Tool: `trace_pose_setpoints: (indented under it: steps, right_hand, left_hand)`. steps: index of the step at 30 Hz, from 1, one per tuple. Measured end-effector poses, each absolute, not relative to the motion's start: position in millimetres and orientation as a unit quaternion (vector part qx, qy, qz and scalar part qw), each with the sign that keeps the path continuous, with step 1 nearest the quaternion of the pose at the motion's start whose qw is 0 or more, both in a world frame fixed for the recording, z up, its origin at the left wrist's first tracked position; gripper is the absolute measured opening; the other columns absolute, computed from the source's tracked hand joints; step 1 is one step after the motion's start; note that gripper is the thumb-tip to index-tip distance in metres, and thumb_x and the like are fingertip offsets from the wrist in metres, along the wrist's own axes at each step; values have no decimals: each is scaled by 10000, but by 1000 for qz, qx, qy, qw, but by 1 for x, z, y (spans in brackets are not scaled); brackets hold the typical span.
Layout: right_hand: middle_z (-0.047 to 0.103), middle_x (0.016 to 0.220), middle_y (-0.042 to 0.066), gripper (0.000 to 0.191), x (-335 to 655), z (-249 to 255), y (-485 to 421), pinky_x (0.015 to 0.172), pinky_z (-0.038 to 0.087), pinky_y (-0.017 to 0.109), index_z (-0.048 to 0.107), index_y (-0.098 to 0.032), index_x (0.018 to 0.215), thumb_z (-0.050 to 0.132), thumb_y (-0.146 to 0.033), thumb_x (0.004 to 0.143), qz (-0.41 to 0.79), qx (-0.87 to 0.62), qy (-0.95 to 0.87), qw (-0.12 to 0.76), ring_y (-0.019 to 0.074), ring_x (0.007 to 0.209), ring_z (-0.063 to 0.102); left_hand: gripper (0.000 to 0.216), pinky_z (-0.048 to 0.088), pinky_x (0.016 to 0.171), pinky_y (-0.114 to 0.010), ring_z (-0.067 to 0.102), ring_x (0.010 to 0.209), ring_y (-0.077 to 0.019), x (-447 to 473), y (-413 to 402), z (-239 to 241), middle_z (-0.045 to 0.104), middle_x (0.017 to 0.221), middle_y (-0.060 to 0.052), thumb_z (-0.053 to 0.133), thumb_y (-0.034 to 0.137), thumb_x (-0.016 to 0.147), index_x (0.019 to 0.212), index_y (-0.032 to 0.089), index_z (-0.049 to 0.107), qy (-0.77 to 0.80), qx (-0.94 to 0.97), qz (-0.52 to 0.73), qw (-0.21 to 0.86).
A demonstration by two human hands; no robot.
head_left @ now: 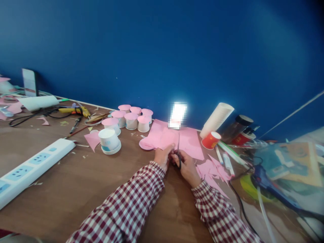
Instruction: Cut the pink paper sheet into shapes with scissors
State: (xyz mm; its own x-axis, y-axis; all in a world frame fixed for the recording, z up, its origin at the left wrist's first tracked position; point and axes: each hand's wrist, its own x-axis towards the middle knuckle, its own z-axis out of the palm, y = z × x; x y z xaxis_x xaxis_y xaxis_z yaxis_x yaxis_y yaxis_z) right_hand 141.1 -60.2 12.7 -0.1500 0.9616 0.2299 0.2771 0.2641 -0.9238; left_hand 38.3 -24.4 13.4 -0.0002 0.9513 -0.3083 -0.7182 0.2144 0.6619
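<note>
My right hand [186,166] is closed around the handles of a pair of scissors [179,156], whose blades point away from me toward the wall. Beside it my left hand [163,157] pinches a piece of pink paper [170,137] that lies against the blades. Beneath and behind both hands, more pink paper sheets [193,141] are spread on the table. A rounded pink piece [146,143] sticks out at the left of them. Where exactly the blades meet the paper is hard to make out.
Paper cups with pink discs on top [131,120] stand back left, near an upturned white cup [109,140]. A power strip [37,168] lies left, a yellow glue gun [76,110] behind it. Pink scraps [215,170], a red cup [211,140] and a cup stack [217,118] are right.
</note>
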Motion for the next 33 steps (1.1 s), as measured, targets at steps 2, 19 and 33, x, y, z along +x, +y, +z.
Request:
trace_pose_setpoints:
  steps: [2, 19, 33]
  right_hand:
    - [584, 683, 9, 234, 141, 13, -60, 593, 448, 245, 592, -172, 934, 537, -386, 855, 380, -472, -656, 449, 151, 625, 535]
    - [562, 659, 1, 237, 143, 11, -59, 593, 443, 248, 609, -166, 1009, 530, -338, 865, 363, -474, -667, 445, 154, 627, 532]
    - [558, 638, -3, 239, 142, 13, -61, 542, 413, 240, 615, -171, 978, 532, -354, 849, 363, -490, -656, 445, 147, 585, 510]
  left_hand:
    - [289, 370, 374, -234, 493, 389, -111, 38, -24, 13, 499, 420, 16, 782, 254, 517, 486, 119, 529, 365, 160, 604, 690]
    - [277, 397, 397, -219, 497, 409, -98, 39, -22, 11, 509, 446, 29, 792, 239, 501, 580, 123, 554, 358, 149, 606, 694]
    - [294, 433, 422, -209, 520, 447, -92, 38, -23, 14, 541, 500, 29, 802, 192, 483, 647, 122, 567, 339, 136, 616, 698]
